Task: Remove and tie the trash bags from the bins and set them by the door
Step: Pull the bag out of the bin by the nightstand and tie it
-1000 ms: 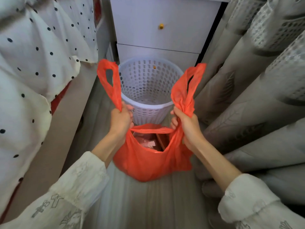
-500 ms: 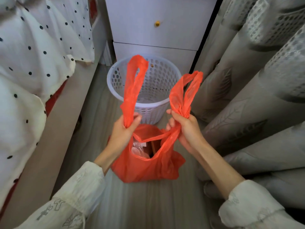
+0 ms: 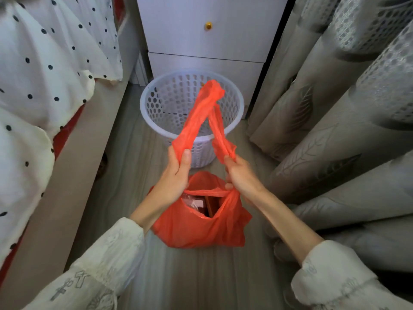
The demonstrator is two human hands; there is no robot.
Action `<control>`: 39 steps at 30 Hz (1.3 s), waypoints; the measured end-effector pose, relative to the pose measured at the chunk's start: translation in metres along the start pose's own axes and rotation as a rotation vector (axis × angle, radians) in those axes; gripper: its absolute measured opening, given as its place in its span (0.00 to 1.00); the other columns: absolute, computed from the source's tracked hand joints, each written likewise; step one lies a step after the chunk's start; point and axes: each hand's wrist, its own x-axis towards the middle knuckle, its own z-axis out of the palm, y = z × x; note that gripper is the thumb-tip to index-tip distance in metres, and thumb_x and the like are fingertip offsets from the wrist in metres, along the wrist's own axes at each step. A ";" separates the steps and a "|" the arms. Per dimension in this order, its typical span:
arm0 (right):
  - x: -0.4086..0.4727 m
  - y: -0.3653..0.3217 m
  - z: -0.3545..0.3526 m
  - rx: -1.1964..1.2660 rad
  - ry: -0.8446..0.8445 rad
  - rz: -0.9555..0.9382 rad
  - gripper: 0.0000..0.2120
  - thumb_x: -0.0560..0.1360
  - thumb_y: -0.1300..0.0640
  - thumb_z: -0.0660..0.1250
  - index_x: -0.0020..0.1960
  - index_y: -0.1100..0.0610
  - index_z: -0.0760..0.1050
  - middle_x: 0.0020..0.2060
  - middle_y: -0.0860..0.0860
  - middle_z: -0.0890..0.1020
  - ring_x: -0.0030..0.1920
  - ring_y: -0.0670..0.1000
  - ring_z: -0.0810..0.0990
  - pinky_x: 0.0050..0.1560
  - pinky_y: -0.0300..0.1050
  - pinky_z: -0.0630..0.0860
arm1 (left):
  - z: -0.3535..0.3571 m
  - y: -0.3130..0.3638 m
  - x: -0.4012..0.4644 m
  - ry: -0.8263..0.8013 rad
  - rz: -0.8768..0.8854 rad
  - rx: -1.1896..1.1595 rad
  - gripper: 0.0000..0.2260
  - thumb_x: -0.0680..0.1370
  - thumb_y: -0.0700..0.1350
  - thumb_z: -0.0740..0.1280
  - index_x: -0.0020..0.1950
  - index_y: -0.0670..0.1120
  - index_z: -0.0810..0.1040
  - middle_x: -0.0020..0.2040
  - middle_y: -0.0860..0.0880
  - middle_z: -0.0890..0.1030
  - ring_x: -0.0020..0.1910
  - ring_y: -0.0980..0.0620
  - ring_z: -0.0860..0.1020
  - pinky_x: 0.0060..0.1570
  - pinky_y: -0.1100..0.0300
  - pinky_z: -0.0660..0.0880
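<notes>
1. Gripping one handle strip of the orange trash bag [image 3: 201, 229], the left hand [image 3: 173, 182] has its fingers [image 3: 186, 159] clenched around the plastic, thumb pressed on top.
2. Right hand [image 3: 242, 177] is likewise clenched, grasping the other handle strip [image 3: 220, 135] just at its lower end.
3. Two handle strips rise from the two fists and meet at their tips toward 12 o'clock, in front of the bin's opening.
4. One bag sits on the wooden floor [image 3: 201, 276] between the forearms, mouth open, with pinkish rubbish visible inside.
5. One white perforated bin [image 3: 156, 101] stands at 12 o'clock from the bag, just beyond it, holding no liner.
6. One white cabinet [image 3: 201, 41] with a single gold knob [image 3: 208, 25] stands behind the bin.
7. Grey curtains [image 3: 335, 119] hang at 3 o'clock; a polka-dot bedcover [image 3: 44, 63] lies at 9 o'clock.
</notes>
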 end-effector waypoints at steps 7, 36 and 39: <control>-0.006 0.006 -0.004 -0.046 -0.035 0.055 0.15 0.79 0.57 0.55 0.34 0.53 0.68 0.23 0.48 0.62 0.13 0.39 0.61 0.15 0.30 0.58 | 0.001 -0.002 0.002 -0.160 0.126 0.052 0.14 0.76 0.55 0.55 0.36 0.49 0.69 0.21 0.57 0.70 0.19 0.60 0.64 0.27 0.59 0.62; -0.026 -0.010 -0.008 -0.708 0.149 -0.326 0.11 0.73 0.56 0.66 0.43 0.64 0.81 0.45 0.66 0.82 0.53 0.64 0.77 0.40 0.47 0.62 | -0.019 0.026 -0.002 -0.513 -0.424 -0.333 0.02 0.72 0.43 0.63 0.43 0.47 0.73 0.26 0.53 0.62 0.25 0.56 0.61 0.23 0.67 0.62; -0.025 -0.010 -0.006 -0.570 0.269 -0.345 0.09 0.72 0.62 0.64 0.40 0.63 0.82 0.41 0.64 0.84 0.46 0.58 0.82 0.41 0.46 0.67 | -0.015 0.028 -0.004 -0.473 -0.243 -0.141 0.05 0.74 0.40 0.67 0.38 0.45 0.73 0.26 0.50 0.68 0.26 0.54 0.67 0.28 0.63 0.69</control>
